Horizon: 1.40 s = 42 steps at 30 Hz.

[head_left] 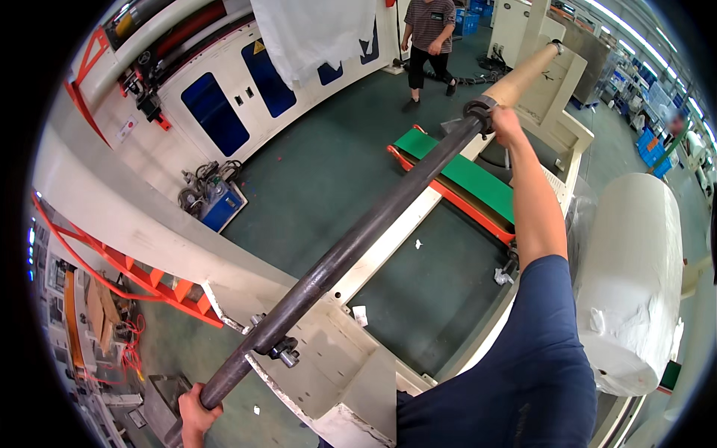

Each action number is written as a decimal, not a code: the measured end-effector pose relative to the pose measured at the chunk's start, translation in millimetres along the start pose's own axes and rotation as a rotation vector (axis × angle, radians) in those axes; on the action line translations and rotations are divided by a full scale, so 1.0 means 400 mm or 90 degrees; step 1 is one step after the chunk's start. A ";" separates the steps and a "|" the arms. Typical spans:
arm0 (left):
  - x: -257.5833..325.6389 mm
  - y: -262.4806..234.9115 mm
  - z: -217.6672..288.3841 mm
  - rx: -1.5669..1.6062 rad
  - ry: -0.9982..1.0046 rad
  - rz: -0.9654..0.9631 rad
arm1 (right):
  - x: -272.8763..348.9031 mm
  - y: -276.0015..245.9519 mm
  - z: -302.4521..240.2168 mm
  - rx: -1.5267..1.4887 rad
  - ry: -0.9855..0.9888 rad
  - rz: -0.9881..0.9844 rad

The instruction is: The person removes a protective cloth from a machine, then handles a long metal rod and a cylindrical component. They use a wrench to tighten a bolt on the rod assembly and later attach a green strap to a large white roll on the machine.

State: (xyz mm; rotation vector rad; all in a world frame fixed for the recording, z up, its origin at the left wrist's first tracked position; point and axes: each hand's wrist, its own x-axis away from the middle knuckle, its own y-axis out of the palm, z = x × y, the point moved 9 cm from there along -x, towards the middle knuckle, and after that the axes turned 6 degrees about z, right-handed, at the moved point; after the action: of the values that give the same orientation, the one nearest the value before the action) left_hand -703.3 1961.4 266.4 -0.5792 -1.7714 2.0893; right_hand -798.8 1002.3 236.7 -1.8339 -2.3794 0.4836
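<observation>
A long dark steel shaft (358, 239) runs diagonally from lower left to upper right. My left hand (196, 414) grips its near end at the bottom left. My right hand (506, 123), arm stretched out, holds it far up by a black collar ring (479, 112). Beyond the ring a tan cardboard core (526, 71) sits on the shaft. The shaft passes over a cream machine frame (351, 358) with a bolted bracket (280, 347) under it.
A big white wrapped roll (631, 284) lies at right. A green and orange platform (467, 179) sits on the dark green floor. A person (429, 41) in a striped shirt stands at the far end. White machinery with blue panels (216, 112) lines the left.
</observation>
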 end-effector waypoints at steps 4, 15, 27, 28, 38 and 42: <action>0.000 -0.001 0.007 -0.018 -0.012 -0.011 | 0.055 -0.031 0.008 -0.058 0.108 -0.012; -0.011 0.005 0.003 -0.014 -0.002 -0.008 | -0.010 -0.061 -0.005 0.234 -0.095 0.090; -0.029 0.024 -0.012 0.007 0.003 -0.007 | -0.056 -0.048 0.010 0.067 -0.006 -0.037; -0.026 0.021 -0.006 0.004 -0.002 -0.016 | -0.045 -0.042 0.025 0.114 -0.002 -0.056; -0.017 0.007 0.004 -0.018 -0.046 -0.050 | 0.059 -0.045 -0.076 0.408 -0.258 0.036; -0.002 0.016 -0.005 -0.014 -0.056 -0.049 | 0.108 -0.056 -0.070 0.433 -0.148 0.087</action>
State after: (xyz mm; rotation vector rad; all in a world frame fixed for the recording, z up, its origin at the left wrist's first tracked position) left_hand -701.6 1961.8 259.7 -0.4236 -1.8358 2.0760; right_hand -823.7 1044.0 265.0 -1.6698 -1.8471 1.3793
